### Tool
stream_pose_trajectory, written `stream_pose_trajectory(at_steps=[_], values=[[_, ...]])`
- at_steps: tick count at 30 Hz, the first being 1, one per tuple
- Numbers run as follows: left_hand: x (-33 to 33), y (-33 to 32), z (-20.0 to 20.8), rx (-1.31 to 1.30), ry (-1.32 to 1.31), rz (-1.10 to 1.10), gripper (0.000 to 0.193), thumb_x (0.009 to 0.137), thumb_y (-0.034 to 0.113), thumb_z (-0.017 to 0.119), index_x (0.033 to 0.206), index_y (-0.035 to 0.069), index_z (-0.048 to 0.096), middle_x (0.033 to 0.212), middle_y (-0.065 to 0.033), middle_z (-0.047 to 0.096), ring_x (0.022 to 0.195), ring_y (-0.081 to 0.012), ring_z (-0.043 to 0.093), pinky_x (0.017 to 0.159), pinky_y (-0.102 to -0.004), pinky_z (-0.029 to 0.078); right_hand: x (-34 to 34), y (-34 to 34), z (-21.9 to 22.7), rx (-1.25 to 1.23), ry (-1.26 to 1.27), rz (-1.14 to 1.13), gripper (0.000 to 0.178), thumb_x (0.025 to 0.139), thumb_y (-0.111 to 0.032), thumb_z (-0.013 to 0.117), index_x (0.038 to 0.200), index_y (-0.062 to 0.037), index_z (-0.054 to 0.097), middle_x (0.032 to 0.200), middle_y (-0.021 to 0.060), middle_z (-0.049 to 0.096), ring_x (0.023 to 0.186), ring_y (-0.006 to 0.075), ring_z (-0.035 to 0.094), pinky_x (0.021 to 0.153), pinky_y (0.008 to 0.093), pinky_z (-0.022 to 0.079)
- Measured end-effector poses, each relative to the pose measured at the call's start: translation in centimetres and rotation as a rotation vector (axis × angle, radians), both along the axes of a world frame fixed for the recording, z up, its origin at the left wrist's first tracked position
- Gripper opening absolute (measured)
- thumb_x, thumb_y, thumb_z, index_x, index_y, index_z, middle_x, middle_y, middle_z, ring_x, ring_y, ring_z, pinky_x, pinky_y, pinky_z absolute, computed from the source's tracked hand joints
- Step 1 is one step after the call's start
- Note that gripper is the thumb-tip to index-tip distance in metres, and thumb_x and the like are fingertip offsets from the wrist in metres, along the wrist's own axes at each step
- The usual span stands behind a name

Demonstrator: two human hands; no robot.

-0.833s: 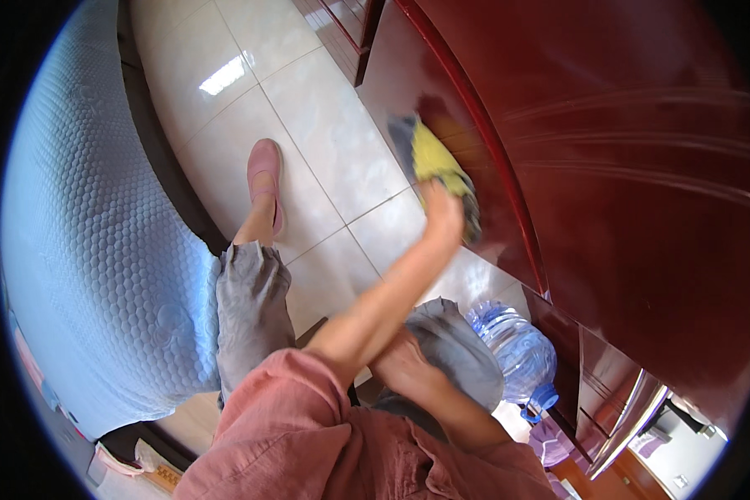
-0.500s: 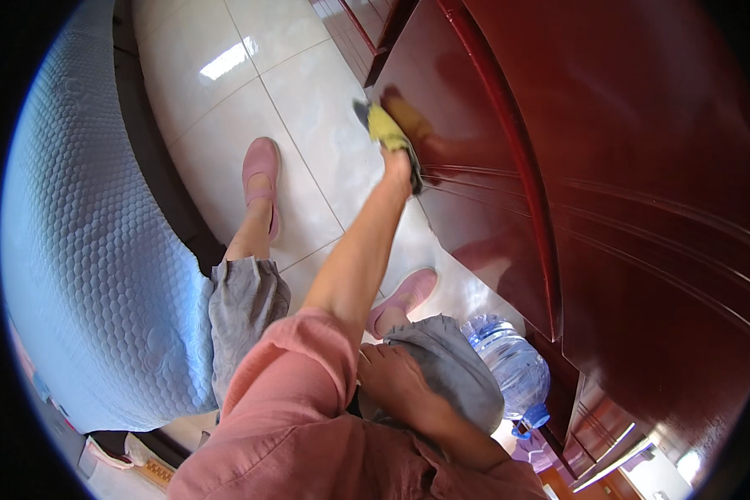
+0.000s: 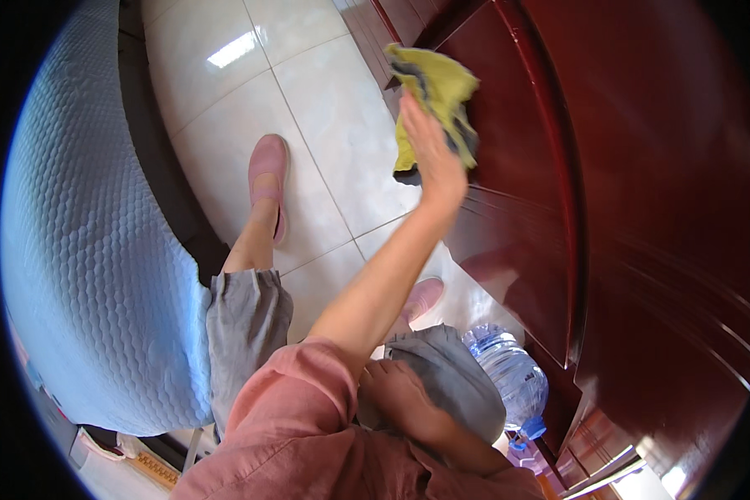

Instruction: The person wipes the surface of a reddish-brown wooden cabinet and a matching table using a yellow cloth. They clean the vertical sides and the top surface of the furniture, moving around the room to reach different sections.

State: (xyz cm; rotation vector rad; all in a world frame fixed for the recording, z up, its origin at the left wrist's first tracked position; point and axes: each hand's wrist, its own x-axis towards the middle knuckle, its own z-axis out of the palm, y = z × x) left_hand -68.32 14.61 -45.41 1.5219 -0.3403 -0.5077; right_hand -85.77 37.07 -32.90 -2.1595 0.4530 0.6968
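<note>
My left hand (image 3: 432,148) is stretched up to the right, its fingers laid long over a yellow and dark grey cloth (image 3: 450,83). It presses the cloth against the glossy dark red cabinet front (image 3: 508,150). The cloth is spread out, with folds showing its grey side, and looks slightly blurred. My right hand (image 3: 393,390) rests on my right thigh in grey trousers (image 3: 446,367), fingers lying flat and partly in shadow. My left forearm hides part of my right pink shoe (image 3: 426,297).
A bed with a light blue quilted cover (image 3: 100,250) runs along the left. A large clear water bottle with a blue cap (image 3: 508,375) lies by the cabinet at lower right. My left pink shoe (image 3: 268,167) stands on white floor tiles (image 3: 317,75).
My left hand has moved right and up along the cabinet with the cloth. The cloth, bunched before, is now spread wider. My right hand stays on my thigh.
</note>
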Motion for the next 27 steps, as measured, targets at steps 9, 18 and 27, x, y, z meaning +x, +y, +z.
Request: stream_pose_trajectory(at_steps=[9,18,27], values=[[13.7,-4.9,-13.9,-0.250,1.099,0.013,0.073,0.102,0.068,0.037,0.141,0.008,0.053,0.135,-0.0178,0.060,0.116,-0.0352,0.062,0.090,-0.0586,0.056,-1.3,-0.2,-1.4,0.034,0.017,0.009,0.039,0.087,-0.016,0.057,0.125,-0.0048,0.059,0.111,0.0088,0.063,0.104,0.0250,0.063,0.086,0.0383,0.050],[3.5,-1.0,-16.7,-0.512,1.102,0.238,0.047,0.107,0.045,0.050,0.139,0.011,0.051,0.130,-0.0040,0.061,0.112,-0.0193,0.060,0.092,-0.0397,0.054,-0.3,-0.5,-1.6,-0.043,-0.026,0.033,0.036,0.087,-0.019,0.058,0.120,-0.0071,0.063,0.109,0.0064,0.063,0.102,0.0225,0.062,0.084,0.0368,0.049],[-12.9,9.3,-15.6,0.044,1.320,0.039,0.044,0.108,0.039,0.046,0.141,0.010,0.054,0.119,-0.0006,0.064,0.101,-0.0138,0.061,0.086,-0.0313,0.051,0.4,-0.4,-1.3,0.126,0.175,0.133,0.020,0.087,-0.020,0.059,0.102,-0.0090,0.068,0.109,0.0079,0.063,0.104,0.0247,0.061,0.085,0.0384,0.048]])
